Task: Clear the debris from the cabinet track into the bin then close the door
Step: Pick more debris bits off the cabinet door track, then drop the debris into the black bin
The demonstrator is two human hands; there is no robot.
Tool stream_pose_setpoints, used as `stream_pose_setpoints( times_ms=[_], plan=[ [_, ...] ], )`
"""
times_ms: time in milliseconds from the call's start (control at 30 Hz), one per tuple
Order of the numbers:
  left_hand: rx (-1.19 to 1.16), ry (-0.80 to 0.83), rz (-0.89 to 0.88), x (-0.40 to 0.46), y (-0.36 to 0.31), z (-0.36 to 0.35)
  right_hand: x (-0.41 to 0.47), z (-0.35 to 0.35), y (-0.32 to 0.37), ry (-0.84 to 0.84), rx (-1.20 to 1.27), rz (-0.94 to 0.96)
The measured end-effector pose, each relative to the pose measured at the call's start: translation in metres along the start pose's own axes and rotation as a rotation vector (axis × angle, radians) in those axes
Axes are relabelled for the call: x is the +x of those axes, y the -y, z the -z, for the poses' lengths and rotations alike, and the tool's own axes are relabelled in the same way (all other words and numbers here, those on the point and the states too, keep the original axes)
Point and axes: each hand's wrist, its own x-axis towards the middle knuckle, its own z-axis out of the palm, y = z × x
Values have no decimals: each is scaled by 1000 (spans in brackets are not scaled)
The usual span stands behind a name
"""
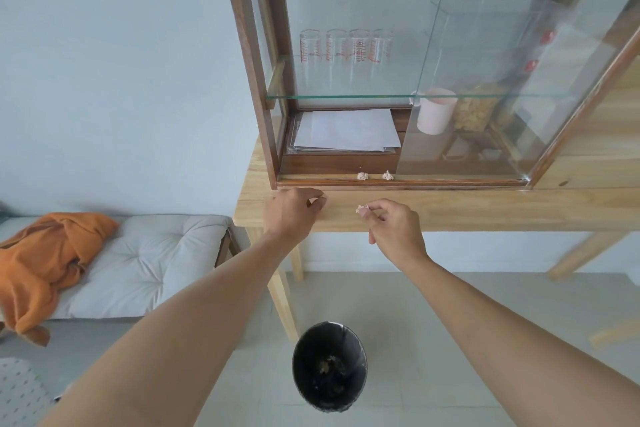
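A wooden cabinet with sliding glass doors stands on a light wooden table (485, 211). Its left half is open; the glass door (485, 80) covers the right half. Two small crumpled paper bits (362, 176) (388, 175) lie in the bottom track (311, 181). My right hand (391, 225) pinches a third paper bit (362, 208) in front of the table edge. My left hand (294, 215) is curled at the table edge below the cabinet's left corner; I cannot tell whether its fingers hold anything. A black bin (329, 366) stands on the floor below, between my arms.
Inside the cabinet are several measuring glasses (346, 52) on a glass shelf, a stack of white paper (346, 130), a pink cup (434, 111) and a jar. A grey cushioned bench (138, 260) with an orange cloth (45, 260) sits at left. Table legs flank the bin.
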Motion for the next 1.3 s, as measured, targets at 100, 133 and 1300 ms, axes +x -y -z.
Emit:
stream_pose_setpoints(
  times_ms=[100, 133, 1300],
  plan=[
    [-37, 36, -7, -25, 7, 3, -17, -7, -2, 15, -11, -19],
    [-45, 42, -7, -32, 10, 4, -24, -9, -4, 18, -14, -23],
    [117, 449, 320, -153, 130, -178, -88, -111, -187, 400, -289, -274]
  ],
)
